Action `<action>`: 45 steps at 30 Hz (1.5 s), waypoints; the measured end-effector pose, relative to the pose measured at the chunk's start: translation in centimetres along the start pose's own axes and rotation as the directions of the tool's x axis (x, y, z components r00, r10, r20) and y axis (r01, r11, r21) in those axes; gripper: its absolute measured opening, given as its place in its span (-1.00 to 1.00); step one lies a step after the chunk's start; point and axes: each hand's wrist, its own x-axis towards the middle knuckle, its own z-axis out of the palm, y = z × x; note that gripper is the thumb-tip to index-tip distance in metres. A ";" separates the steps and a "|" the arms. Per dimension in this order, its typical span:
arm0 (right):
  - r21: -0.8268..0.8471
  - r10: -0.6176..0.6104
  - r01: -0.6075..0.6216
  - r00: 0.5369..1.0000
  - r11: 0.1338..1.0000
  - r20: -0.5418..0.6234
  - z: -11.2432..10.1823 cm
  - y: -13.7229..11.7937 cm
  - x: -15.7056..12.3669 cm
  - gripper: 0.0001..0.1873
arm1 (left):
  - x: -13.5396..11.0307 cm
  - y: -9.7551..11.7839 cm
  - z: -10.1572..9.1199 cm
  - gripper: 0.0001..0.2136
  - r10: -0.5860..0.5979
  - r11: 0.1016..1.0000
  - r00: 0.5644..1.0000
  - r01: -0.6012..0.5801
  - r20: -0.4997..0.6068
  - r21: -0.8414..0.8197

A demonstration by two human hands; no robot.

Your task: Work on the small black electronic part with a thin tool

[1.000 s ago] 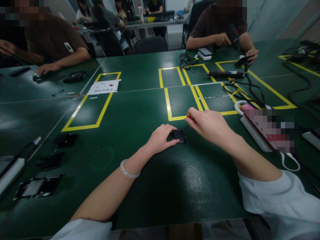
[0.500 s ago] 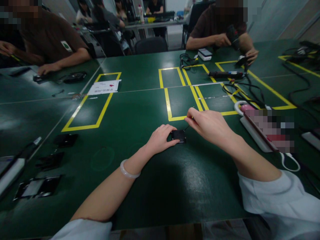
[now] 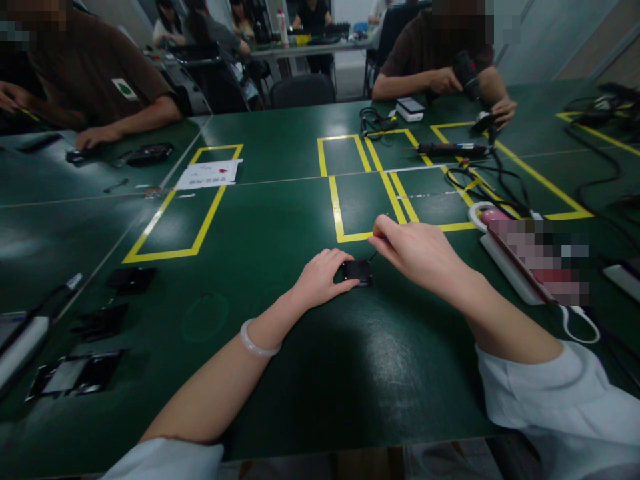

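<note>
A small black rectangular part [image 3: 358,271] lies on the green table [image 3: 280,373]. My left hand [image 3: 324,279] grips it from the left, thumb along the near edge and fingers at the far edge. On its right side, my right hand [image 3: 413,250] pinches a thin dark tool [image 3: 373,255], whose lower end meets the part's right corner. The kind of tool is not clear, since the fingers cover most of it.
Black parts [image 3: 99,322] lie at the left. To the right are a phone-like pink item [image 3: 535,260] with a white cable and dark cords [image 3: 505,187]. Paper [image 3: 210,175] lies beyond. Across the table, a person holds a power tool [image 3: 467,75]; another sits at the far left.
Almost nothing differs. Both my hands and the black part stay in place; the person at the far left has shifted slightly.
</note>
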 end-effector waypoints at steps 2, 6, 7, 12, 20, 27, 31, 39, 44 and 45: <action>0.020 0.007 -0.008 1.000 1.000 0.009 0.0 0.0 0.0 -0.72 | 0.0 0.0 0.0 -0.67 0.000 1.000 1.000 0.000 -0.001 0.002; 0.068 -0.007 0.008 1.000 0.998 -0.019 0.1 0.0 -0.1 -0.76 | 0.0 0.0 0.1 -0.67 0.002 1.000 1.000 -0.002 0.001 0.006; 0.073 -0.013 0.015 1.000 0.997 -0.028 0.2 0.1 -0.1 -0.77 | 0.0 -0.1 0.1 -0.66 0.002 1.000 1.000 -0.002 0.001 0.008; 0.044 -0.014 0.015 1.000 0.999 -0.021 -0.1 0.0 -0.1 -0.73 | 0.0 -0.1 0.2 -0.65 0.006 1.000 1.000 -0.006 -0.003 0.014; 0.063 -0.008 0.009 1.000 0.998 -0.017 0.1 0.1 -0.1 -0.75 | 0.1 -0.1 0.1 -0.66 0.002 1.000 1.000 -0.002 -0.003 0.007; 0.012 -0.004 0.004 1.000 1.000 0.004 -0.2 0.1 -0.1 -0.69 | 0.0 0.0 0.1 -0.67 -0.009 1.000 1.000 0.009 -0.001 0.007; 0.034 0.015 -0.016 0.999 0.999 0.028 -0.4 -0.1 0.0 -0.71 | 0.0 0.0 0.0 -0.66 -0.012 1.000 1.000 0.012 0.004 0.001; 0.105 -0.018 0.020 1.000 0.994 -0.012 0.0 0.1 -0.1 -0.74 | 0.0 0.0 0.1 -0.66 -0.005 1.000 1.000 0.005 0.008 0.000; 0.034 -0.007 0.006 1.000 0.999 0.012 0.0 0.1 0.0 -0.66 | 0.0 -0.1 0.2 -0.65 -0.005 1.000 1.000 0.005 0.006 0.003; 0.020 0.001 -0.002 1.000 1.000 0.017 0.0 0.1 0.0 -0.67 | 0.0 -0.1 0.2 -0.65 -0.005 1.000 1.000 0.005 0.006 0.002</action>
